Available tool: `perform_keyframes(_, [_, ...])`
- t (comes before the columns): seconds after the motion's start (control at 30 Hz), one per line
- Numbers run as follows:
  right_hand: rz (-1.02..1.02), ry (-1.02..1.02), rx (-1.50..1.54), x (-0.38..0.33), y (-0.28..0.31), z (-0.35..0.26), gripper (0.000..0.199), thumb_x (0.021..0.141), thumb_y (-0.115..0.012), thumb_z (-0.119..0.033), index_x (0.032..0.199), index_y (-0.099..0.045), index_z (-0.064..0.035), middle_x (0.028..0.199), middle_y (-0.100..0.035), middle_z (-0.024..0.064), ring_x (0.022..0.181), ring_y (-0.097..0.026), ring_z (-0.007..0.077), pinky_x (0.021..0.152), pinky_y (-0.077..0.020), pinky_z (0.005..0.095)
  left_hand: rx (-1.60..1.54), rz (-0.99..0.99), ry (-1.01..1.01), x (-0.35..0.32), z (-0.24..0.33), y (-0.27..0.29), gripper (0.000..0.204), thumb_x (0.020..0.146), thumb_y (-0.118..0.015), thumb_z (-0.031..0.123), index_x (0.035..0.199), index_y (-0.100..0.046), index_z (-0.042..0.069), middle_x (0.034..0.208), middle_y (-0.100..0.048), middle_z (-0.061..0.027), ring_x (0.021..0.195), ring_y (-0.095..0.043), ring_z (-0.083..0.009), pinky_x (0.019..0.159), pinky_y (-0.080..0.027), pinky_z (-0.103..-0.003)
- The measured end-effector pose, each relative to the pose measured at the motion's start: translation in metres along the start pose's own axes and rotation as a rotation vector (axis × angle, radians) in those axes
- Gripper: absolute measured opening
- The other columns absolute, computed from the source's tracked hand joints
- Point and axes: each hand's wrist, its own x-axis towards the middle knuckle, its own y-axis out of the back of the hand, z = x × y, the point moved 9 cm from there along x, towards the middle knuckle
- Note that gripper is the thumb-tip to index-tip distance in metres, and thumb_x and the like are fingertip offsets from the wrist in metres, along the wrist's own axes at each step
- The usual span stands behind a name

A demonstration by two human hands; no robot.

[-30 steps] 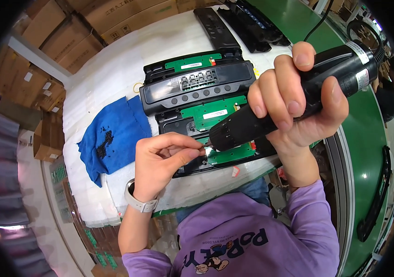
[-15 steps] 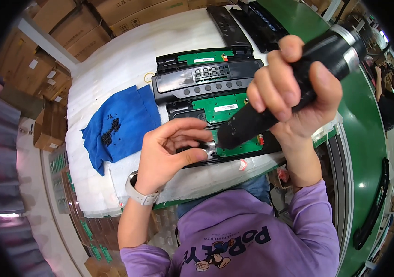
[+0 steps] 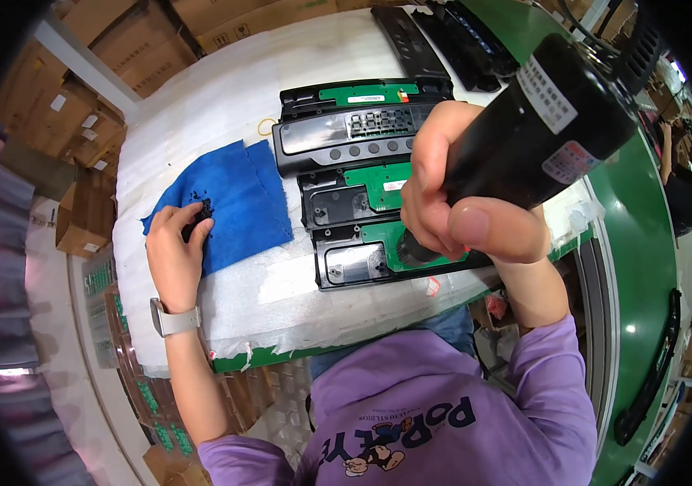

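My right hand point(image 3: 476, 190) is wrapped around a black electric screwdriver point(image 3: 540, 130), held tilted with its upper end toward the upper right. Its lower end point(image 3: 417, 253) is over the green circuit board point(image 3: 377, 236) of the nearest black plastic housing point(image 3: 354, 266); whether the tip touches cannot be seen. On the left, my left hand point(image 3: 177, 239) reaches onto a blue cloth point(image 3: 250, 202). Its thumb and fingers are curled in a pinch at a pile of small black screws point(image 3: 203, 209), partly covered by the hand.
Behind the nearest housing lie another open housing point(image 3: 334, 202), a display housing with round buttons point(image 3: 354, 138) and a further one with a board point(image 3: 354, 95). Long black housings point(image 3: 411, 49) lie at the far edge. Cardboard boxes point(image 3: 135, 57) stand beyond the white-padded table point(image 3: 224, 97).
My left hand has left the nearest housing and moved left to the screws on the cloth. My right hand has turned the screwdriver more upright, its lower end shifting right.
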Motion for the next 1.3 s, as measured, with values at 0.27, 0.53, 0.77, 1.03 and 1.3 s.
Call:
perform_keyframes(0.27, [-0.041,0.032,0.077,-0.002,-0.014,0.007,0.03,0.066,-0.071,-0.009,0.08,-0.046,-0.0009,0.057,-0.049,0.0037,0.047,-0.045,0.0087,0.043,-0.0368,0.0208,0.109,0.062,-0.01,0.004,0.005,0.0,0.011,0.077,-0.066,0.005,0.077,-0.059,-0.003,0.073,-0.056,-0.014,0.069,-0.055,-0.0297,0.064,-0.043,-0.037])
perform_keyframes(0.53, [-0.117,0.106,-0.012,-0.005,-0.014,0.012,0.027,0.063,-0.075,-0.01,0.074,-0.051,-0.0028,0.06,-0.053,0.0025,0.051,-0.05,0.0083,0.046,-0.0402,0.0197,0.025,0.142,0.017,0.002,0.009,0.002,0.011,0.082,-0.062,0.007,0.078,-0.058,-0.003,0.074,-0.057,-0.0154,0.067,-0.055,-0.0315,0.063,-0.044,-0.038])
perform_keyframes(0.77, [-0.17,0.121,-0.043,0.002,-0.016,0.0,0.023,0.056,-0.072,-0.006,0.073,-0.056,-0.0019,0.063,-0.055,0.001,0.051,-0.051,0.0066,0.046,-0.0394,0.0191,0.073,0.161,-0.017,0.004,0.014,0.0,0.007,0.083,-0.058,0.004,0.081,-0.059,-0.003,0.078,-0.061,-0.0177,0.07,-0.058,-0.0342,0.065,-0.046,-0.038])
perform_keyframes(1.03, [-0.133,0.089,0.059,0.002,-0.014,0.002,0.016,0.057,-0.066,0.0,0.07,-0.057,-0.0019,0.065,-0.056,0.0035,0.052,-0.053,0.0093,0.047,-0.0428,0.0199,0.021,0.183,0.013,0.004,0.016,0.006,0.005,0.08,-0.061,0.002,0.083,-0.062,-0.002,0.078,-0.062,-0.0152,0.065,-0.059,-0.0274,0.062,-0.047,-0.034])
perform_keyframes(1.3, [-0.258,0.2,0.22,0.001,-0.008,-0.014,0.038,0.073,-0.072,-0.021,0.092,-0.049,0.0018,0.059,-0.05,0.0032,0.045,-0.047,0.01,0.04,-0.0362,0.0221,-0.777,-0.006,0.194,-0.007,0.03,-0.018,0.009,0.087,-0.059,0.002,0.091,-0.065,-0.003,0.081,-0.064,-0.0044,0.065,-0.06,-0.0097,0.06,-0.047,-0.02])
